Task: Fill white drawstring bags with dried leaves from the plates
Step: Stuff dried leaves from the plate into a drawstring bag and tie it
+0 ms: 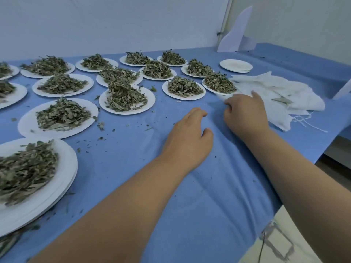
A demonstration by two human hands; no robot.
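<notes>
Blue cloth (209, 196) carries plates (150, 96) of dried leaves (124, 97) across left and far. The heap of white drawstring bags (275, 90) lies far right, stretched left to right, just beyond the right hand (245, 116), the nearer hand. Its fingers are curled at the heap's edge; whether they hold it is unclear. Left hand (190, 133) rests on the cloth, loosely curled and empty.

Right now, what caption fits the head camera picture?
Left hand rests on blue cloth, right hand touches crumpled white drawstring bags beside white paper plates of dried leaves.
</notes>
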